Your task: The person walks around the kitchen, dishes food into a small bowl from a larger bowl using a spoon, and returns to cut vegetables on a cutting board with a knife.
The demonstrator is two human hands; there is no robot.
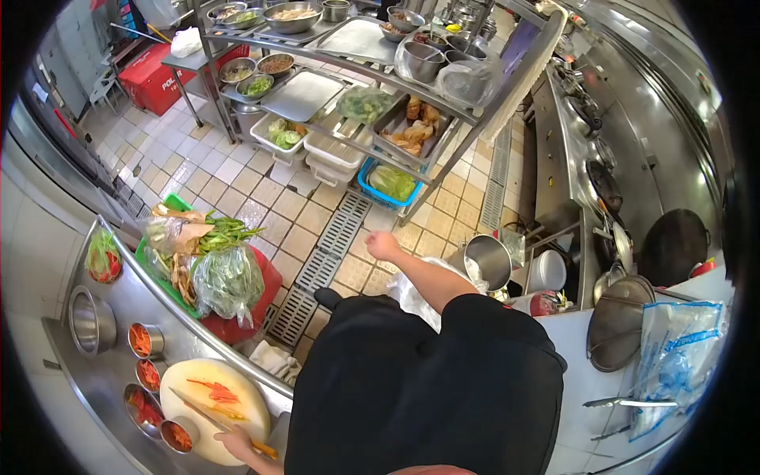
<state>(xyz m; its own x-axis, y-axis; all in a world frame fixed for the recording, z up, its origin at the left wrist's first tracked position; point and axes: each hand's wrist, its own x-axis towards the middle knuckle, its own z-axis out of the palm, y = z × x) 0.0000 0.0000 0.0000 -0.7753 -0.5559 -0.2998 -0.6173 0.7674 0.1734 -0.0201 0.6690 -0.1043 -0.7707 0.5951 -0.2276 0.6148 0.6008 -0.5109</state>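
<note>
My left hand [236,443] is low at the left edge of the view, closed around the handle of a knife [202,410]. The blade lies over a round pale cutting board [186,374]. Thin red strips [215,391], which look like cut pepper, are on the board beside the blade. Metal cups with red and orange strips [141,340] stand along the board's left side, near a dish of red pieces [144,408]. My right hand [384,245] is held out over the tiled floor, fingers curled in, with nothing visible in it.
A steel bowl [92,318] and bagged vegetables [104,257] sit on the left counter. A green crate [150,265] of leafy greens adjoins it. Ahead stands a steel rack [360,49] with food trays. A metal pot [489,260] and a stove line [558,150] are at right.
</note>
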